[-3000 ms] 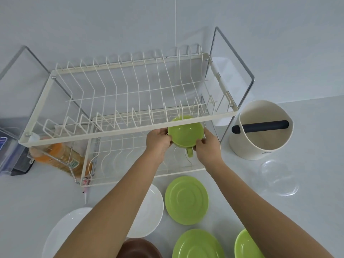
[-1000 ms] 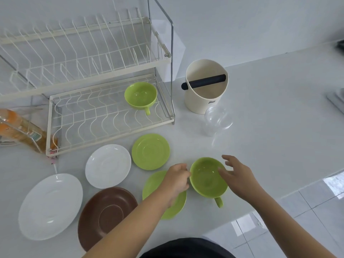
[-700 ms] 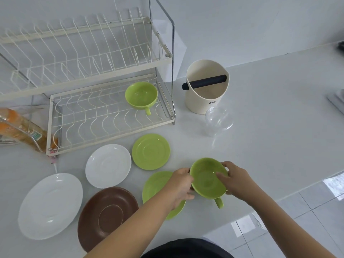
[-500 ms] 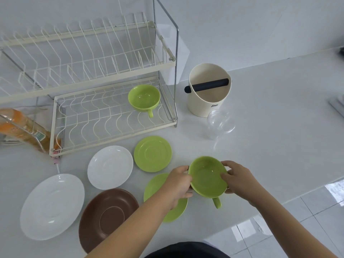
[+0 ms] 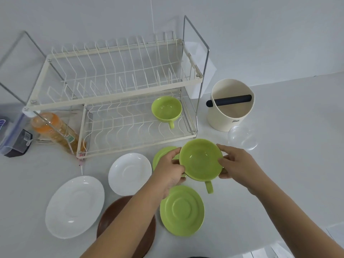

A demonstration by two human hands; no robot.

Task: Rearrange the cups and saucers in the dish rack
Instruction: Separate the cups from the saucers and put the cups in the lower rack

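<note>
A green cup (image 5: 200, 161) is held above the counter, handle toward me, in front of the two-tier cream wire dish rack (image 5: 119, 95). My left hand (image 5: 170, 169) grips its left rim and my right hand (image 5: 235, 162) grips its right rim. A second green cup (image 5: 166, 110) sits upright at the right end of the rack's lower tier. One green saucer (image 5: 182, 210) lies on the counter below the held cup. Another green saucer (image 5: 162, 157) is partly hidden behind my left hand.
Two white saucers lie on the counter, the smaller (image 5: 129, 174) ahead of the larger (image 5: 74, 206), with a brown saucer (image 5: 111, 218) under my left forearm. A cream tub with a black bar (image 5: 229, 107) and a clear lid (image 5: 242, 138) stand right of the rack. An orange bottle (image 5: 54, 131) lies left.
Both hands closed on the second green cup and lifted it off the counter toward the rack. The view has swung back to face the rack.
</note>
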